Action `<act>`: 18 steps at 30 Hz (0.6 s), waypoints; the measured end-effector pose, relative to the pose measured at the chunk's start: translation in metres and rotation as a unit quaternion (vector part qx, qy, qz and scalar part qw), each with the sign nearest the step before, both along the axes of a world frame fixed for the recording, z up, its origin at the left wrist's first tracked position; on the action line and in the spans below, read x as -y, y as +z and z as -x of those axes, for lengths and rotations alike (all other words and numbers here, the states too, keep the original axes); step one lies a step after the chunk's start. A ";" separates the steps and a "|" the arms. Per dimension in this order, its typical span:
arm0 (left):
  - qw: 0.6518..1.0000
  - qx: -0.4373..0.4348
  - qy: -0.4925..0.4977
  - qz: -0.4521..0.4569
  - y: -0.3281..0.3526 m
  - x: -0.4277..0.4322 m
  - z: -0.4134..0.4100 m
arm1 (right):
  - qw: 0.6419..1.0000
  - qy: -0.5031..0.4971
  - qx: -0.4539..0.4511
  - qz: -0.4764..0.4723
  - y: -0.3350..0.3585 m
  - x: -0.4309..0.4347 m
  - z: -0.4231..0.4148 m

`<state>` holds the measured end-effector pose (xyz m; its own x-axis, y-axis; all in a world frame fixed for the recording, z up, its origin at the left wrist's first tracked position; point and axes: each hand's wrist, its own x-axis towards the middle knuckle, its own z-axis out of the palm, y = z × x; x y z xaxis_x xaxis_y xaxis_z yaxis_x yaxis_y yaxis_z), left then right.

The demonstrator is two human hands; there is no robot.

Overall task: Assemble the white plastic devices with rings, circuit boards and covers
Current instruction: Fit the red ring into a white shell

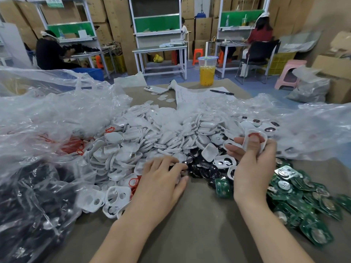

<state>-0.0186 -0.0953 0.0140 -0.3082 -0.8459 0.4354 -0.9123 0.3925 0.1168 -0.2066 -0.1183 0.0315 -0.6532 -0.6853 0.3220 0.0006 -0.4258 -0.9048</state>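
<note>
One white shell (246,139) with its red ring (254,134) fitted is gripped in the right hand (252,168), while the left hand (163,179) touches the black pieces (201,168), its grip unclear; green boards (303,196), covers and heaps of shells remain undone.

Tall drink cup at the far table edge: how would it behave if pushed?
The drink cup looks tall and narrow-based, so it probably tips rather than slides. Liquid fills only its lower half, likely steadying it. Its lid should limit spilling.

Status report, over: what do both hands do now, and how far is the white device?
Right hand grips white shell, red ring inside, thumb pressing. Left hand fingertips on black parts pile, grip unclear. Nothing blocks the hands.
</note>
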 end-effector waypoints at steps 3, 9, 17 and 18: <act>0.999 0.007 -0.033 -0.007 0.004 -0.002 0.007 | 1.000 0.010 0.006 -0.014 -0.001 0.001 -0.001; 0.998 0.018 -0.063 0.006 0.006 0.001 0.026 | 0.999 0.039 0.003 -0.033 -0.003 0.003 -0.004; 0.984 -0.165 -0.063 -0.032 0.012 -0.003 0.017 | 0.990 0.133 -0.049 -0.019 0.002 -0.006 -0.011; 0.957 -0.278 -0.046 -0.069 0.016 -0.003 0.016 | 0.986 0.160 -0.045 -0.018 0.003 -0.007 -0.013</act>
